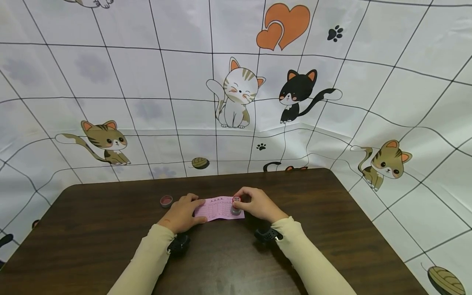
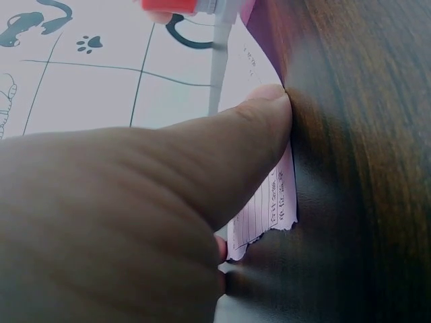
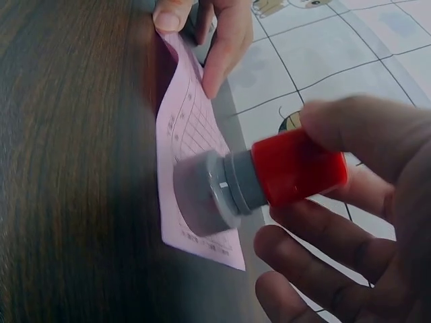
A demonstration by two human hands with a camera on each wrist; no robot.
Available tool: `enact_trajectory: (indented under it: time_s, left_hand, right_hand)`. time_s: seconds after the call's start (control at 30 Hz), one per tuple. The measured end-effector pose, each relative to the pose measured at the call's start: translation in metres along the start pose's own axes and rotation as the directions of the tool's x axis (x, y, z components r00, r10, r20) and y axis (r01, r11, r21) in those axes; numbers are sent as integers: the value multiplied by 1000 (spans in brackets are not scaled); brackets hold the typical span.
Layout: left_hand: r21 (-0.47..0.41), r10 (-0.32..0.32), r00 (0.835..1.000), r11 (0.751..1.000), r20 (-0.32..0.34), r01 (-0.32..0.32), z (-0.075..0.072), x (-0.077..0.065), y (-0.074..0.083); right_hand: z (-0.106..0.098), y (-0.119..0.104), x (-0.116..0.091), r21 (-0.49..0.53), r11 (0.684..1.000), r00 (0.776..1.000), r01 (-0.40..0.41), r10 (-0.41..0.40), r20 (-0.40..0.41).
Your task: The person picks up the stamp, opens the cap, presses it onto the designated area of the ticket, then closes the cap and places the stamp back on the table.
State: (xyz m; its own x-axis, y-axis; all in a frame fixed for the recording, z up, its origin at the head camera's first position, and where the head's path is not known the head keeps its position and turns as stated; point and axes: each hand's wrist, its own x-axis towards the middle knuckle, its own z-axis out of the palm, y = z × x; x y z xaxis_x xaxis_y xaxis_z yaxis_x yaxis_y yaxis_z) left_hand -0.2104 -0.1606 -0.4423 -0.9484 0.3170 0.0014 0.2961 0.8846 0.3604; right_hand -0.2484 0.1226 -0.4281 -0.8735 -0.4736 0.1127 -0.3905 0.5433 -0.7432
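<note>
A pink printed slip of paper (image 1: 215, 208) lies on the table, its near edge slightly wavy. My left hand (image 1: 180, 214) rests on the slip's left end, thumb at the near edge and fingers toward the far edge. My right hand (image 1: 259, 205) pinches the red handle of a round stamp (image 3: 232, 185) between thumb and fingers. The stamp's grey base stands over the right end of the slip, right at the paper in the right wrist view. To the left of my left hand sits a small round cap (image 1: 166, 200) with a reddish inside.
The dark wooden table (image 1: 110, 241) has rounded far corners. Behind and beside it hangs a white gridded cloth (image 1: 177, 82) printed with cats, hearts and paw prints. Black wrist straps (image 1: 268, 234) with cameras sit at both wrists, low over the table.
</note>
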Motion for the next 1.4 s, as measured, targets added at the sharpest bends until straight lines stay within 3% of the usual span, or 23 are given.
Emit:
enact_trajectory:
  time_s: [0.53,0.97,1.2,1.4]
  left_hand:
    - [-14,-4,1000,1000,-1,4,0,0,0]
    - [-11,-12,1000,1000,0,12,-2,-1,0]
    - [-15,-8,1000,1000,-5,8,-2,1,1]
    - [-6,-11,1000,1000,-3,11,-1,1,2]
  right_hand:
    - [-1,3,2,-117,992,999,43,-41,23]
    - [-10,-4,2,-70,996,987,57,-66,-147]
    - [-20,-6,4,-6,1000,971,24,-25,-238]
    - [-29,-7,10,37,999,968,8,2,-251]
